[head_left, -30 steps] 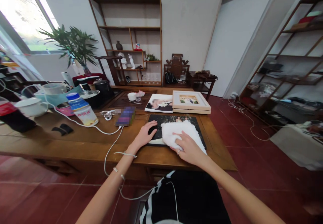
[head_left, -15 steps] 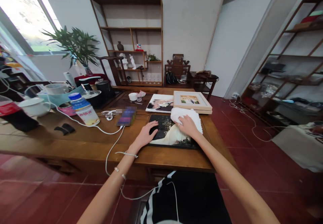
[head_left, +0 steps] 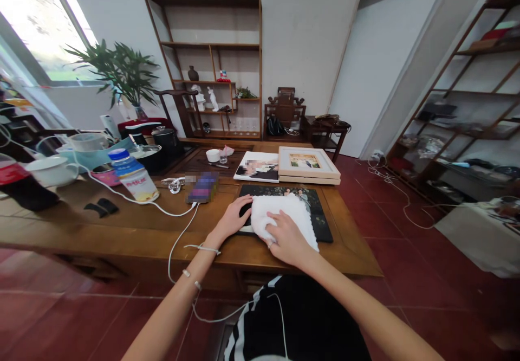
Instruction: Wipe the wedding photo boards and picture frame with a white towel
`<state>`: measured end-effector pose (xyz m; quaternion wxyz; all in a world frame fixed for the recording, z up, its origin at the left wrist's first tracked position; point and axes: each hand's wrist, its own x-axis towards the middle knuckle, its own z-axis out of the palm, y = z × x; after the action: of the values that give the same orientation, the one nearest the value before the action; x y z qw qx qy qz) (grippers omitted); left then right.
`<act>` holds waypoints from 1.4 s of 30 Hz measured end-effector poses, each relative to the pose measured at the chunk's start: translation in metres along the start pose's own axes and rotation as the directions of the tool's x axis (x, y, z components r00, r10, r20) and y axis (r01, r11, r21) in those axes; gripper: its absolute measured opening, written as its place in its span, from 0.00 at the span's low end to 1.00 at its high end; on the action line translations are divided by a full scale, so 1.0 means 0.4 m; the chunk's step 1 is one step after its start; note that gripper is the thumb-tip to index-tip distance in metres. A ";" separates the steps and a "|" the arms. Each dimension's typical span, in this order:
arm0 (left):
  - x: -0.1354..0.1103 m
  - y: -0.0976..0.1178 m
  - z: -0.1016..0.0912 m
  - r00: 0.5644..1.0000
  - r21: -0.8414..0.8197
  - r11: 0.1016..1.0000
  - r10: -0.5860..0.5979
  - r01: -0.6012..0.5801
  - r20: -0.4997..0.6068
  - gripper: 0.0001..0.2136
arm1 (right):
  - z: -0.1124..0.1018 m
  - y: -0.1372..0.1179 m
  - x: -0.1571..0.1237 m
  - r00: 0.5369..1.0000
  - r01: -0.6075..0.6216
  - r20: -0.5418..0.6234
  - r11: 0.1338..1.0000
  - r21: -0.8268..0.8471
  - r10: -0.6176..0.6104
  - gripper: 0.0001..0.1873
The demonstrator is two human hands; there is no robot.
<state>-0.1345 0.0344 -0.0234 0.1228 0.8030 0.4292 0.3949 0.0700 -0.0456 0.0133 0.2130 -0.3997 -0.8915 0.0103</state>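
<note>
A dark photo panel (head_left: 323, 225) lies flat on the wooden table in front of me, with small figures printed near its far edge. My left hand (head_left: 234, 216) rests on the panel's left edge, fingers stretched out and holding nothing. Under my right hand (head_left: 287, 240) is a white cloth (head_left: 290, 205), gripped and pressed against the panel's surface. The cloth hides much of the middle of the picture and hangs over its near edge.
Behind the panel are a light wooden picture frame (head_left: 329, 173) and a white-edged photo (head_left: 255, 167). To the left stand a blue-capped bottle (head_left: 136, 179), a phone (head_left: 202, 188) on a white cable, a white cup (head_left: 54, 169) and a cola bottle (head_left: 28, 190).
My right hand has drawn the white cloth from the panel's far right part towards me and to the left. The figures at the far edge now show. My left hand stays almost in place.
</note>
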 end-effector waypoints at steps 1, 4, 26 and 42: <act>0.000 0.000 0.000 1.000 -0.001 1.000 0.000 0.000 -0.001 0.14 | 0.002 0.004 0.002 1.000 -0.001 -0.008 1.000 0.001 0.001 0.09; -0.001 -0.001 0.000 1.000 -0.007 1.000 0.011 -0.011 0.005 0.14 | 0.005 0.034 0.016 1.000 -0.002 -0.024 1.000 -0.013 0.002 0.08; -0.005 0.015 -0.008 0.996 -0.097 0.995 -0.046 0.038 -0.076 0.20 | 0.010 0.047 0.095 0.998 0.032 0.046 0.999 -0.023 -0.031 0.07; -0.004 0.010 -0.004 0.993 -0.110 0.987 -0.118 0.116 -0.016 0.22 | -0.092 0.078 -0.018 0.962 0.008 0.256 0.943 0.331 -0.098 0.11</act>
<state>-0.1336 0.0307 -0.0210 0.1845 0.7641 0.4548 0.4186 0.1106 -0.0352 0.0381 0.1537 -0.3292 -0.9085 0.2064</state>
